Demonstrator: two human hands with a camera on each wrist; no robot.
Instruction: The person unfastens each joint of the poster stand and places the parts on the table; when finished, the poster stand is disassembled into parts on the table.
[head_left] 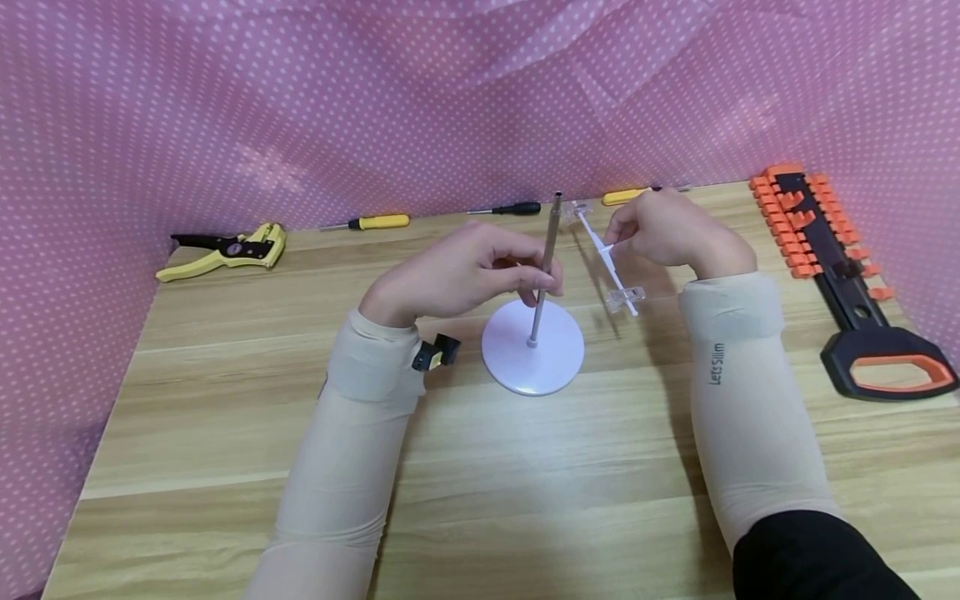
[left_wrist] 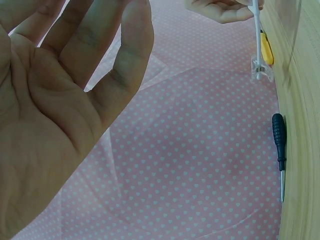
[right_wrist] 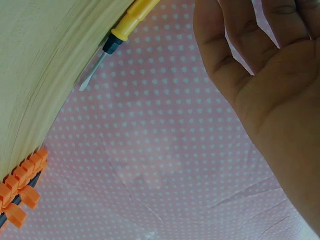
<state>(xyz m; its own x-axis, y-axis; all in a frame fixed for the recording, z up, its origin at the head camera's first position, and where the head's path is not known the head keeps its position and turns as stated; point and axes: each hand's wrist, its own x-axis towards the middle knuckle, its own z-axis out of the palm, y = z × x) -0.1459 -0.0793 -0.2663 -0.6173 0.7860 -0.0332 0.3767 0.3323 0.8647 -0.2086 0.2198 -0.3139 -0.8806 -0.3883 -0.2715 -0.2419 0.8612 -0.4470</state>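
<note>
In the head view, a metal rod (head_left: pixel 550 242) rises from a round white base (head_left: pixel 517 375) on the table. My left hand (head_left: pixel 468 271) pinches the rod partway up between thumb and fingers. To its right, my right hand (head_left: pixel 667 232) holds a slim white crossbar (head_left: pixel 604 252) near its middle. Clear plastic clips (head_left: pixel 625 298) sit toward the bar's two ends. The bar slants beside the rod, apart from it. The left wrist view shows one bar end with a clear clip (left_wrist: pixel 261 70); the left palm fills its left side.
Along the back edge lie a yellow-handled screwdriver (head_left: pixel 382 222), a black screwdriver (head_left: pixel 517 208) and another yellow one (head_left: pixel 624 197). Yellow-and-black wire strippers (head_left: pixel 232 250) lie at the back left. A black rack with orange clips (head_left: pixel 825 237) lies at the right. Pink dotted cloth (head_left: pixel 390 108) hangs behind.
</note>
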